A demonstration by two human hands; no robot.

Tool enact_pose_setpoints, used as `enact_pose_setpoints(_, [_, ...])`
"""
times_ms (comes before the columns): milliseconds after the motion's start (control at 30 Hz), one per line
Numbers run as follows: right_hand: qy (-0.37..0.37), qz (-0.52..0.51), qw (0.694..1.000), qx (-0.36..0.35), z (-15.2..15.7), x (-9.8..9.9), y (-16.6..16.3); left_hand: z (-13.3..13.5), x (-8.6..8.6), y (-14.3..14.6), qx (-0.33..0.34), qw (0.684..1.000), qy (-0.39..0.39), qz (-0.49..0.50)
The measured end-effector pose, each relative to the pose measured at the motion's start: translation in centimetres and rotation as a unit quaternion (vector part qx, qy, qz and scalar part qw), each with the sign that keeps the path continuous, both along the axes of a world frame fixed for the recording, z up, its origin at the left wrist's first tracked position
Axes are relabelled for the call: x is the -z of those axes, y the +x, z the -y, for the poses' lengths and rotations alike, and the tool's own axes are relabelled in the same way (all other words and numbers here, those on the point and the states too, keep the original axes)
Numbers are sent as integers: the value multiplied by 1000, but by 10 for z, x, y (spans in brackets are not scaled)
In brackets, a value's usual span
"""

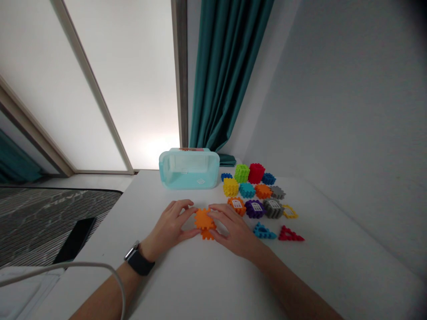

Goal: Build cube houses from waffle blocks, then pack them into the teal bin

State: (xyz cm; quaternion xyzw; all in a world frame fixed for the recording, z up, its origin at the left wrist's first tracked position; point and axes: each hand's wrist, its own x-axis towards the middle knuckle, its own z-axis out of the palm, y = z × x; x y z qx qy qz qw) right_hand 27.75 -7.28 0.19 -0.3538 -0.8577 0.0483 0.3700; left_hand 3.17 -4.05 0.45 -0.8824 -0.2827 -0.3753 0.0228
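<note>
Between my two hands is an orange toothed building block [204,219], made of toothed panels, with one panel face toward me and another below it. My left hand [175,222] grips its left side with thumb and fingers, a dark-banded watch on the wrist. On the right side, my right hand [230,229] pinches the same block between thumb and fingertips. Just beyond my right hand sits another orange block with a white grid sticker [236,206]. A blue triangular piece [264,231] lies to the right of that hand.
A translucent teal bin [189,183] rests on its side at the back of the white table [187,284]. Several coloured blocks stand at right, including a purple block [255,209] and red block [256,173]. A red triangle [291,234] lies nearby. A white cable [90,265] crosses the lower left.
</note>
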Motion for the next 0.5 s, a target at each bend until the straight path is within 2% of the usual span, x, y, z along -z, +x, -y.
enact_pose_setpoints(233, [47,8,999,16,1,0,-2,0,0,3,-3,1000,19,2])
enact_pose_setpoints(500, [39,-2,999,23,0,1,-3,0,6,2,-5,1000,-20,11])
